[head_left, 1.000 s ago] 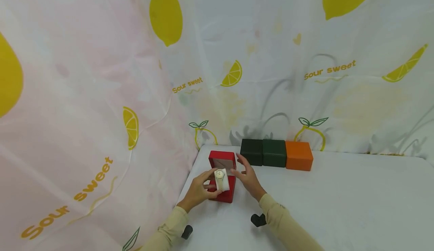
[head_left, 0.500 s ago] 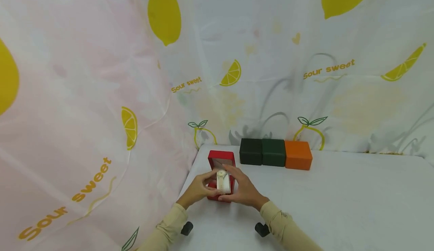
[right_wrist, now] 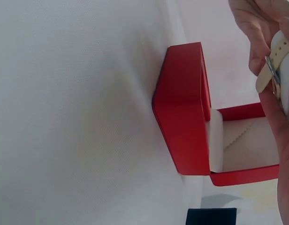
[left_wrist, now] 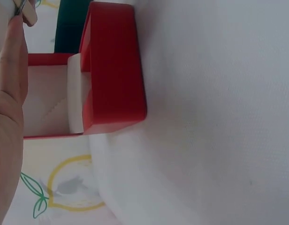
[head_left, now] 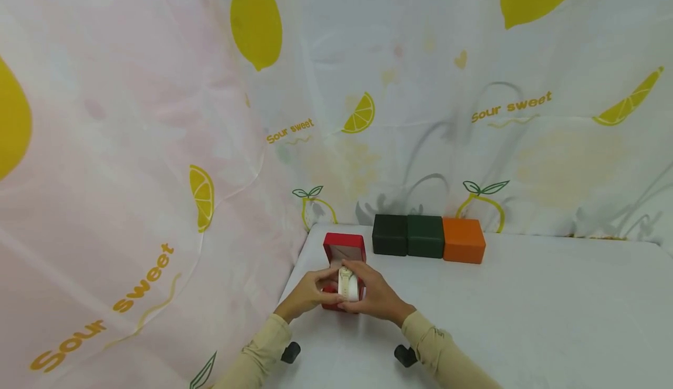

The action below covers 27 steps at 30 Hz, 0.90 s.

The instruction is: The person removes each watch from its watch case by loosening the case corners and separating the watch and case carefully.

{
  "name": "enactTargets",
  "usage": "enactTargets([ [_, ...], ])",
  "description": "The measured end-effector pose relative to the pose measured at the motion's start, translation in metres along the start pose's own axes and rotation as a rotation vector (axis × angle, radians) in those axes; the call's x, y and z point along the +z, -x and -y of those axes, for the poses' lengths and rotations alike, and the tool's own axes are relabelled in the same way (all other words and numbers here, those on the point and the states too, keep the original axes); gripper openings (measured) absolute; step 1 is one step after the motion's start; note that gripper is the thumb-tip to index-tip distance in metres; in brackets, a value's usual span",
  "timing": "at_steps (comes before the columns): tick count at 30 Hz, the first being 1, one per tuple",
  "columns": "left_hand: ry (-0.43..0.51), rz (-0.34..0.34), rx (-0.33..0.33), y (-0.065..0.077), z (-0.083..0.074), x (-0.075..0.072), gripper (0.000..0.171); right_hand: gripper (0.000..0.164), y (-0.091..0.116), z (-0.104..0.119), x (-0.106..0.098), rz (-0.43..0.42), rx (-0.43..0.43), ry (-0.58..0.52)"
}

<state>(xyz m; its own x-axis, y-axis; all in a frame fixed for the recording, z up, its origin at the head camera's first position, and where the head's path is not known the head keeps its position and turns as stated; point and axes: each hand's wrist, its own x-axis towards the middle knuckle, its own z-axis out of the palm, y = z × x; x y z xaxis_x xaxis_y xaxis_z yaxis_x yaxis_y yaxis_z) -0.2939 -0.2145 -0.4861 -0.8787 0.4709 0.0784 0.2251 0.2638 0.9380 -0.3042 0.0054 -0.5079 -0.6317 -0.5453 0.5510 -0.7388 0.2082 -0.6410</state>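
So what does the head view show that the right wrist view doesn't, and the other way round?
Only the head view: the orange box and the beige sleeves.
Only the right wrist view: the metal buckle and loose tip of the strap.
Both: the open red watch box, a dark box, the wristwatch on its white cushion, and the left hand and right hand holding it.
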Motion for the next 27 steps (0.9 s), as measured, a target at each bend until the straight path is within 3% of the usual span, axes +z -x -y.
enactTargets([
  [6,0.012,0.019,-0.007,-0.006,0.019,-0.002,0.069,0.084,0.001,-0.001,0.001,0.027,-0.003,0.022],
  [16,0.003,0.029,0.019,-0.005,0.02,-0.001,0.067,0.084,0.001,-0.001,-0.001,0.052,-0.014,0.081],
  [21,0.006,0.031,0.04,-0.004,0.022,-0.001,0.069,0.083,0.001,-0.003,0.0,0.064,-0.016,0.015],
  [27,0.038,0.033,0.05,-0.003,0.023,-0.002,0.07,0.076,-0.001,-0.004,-0.002,0.02,-0.028,-0.054],
])
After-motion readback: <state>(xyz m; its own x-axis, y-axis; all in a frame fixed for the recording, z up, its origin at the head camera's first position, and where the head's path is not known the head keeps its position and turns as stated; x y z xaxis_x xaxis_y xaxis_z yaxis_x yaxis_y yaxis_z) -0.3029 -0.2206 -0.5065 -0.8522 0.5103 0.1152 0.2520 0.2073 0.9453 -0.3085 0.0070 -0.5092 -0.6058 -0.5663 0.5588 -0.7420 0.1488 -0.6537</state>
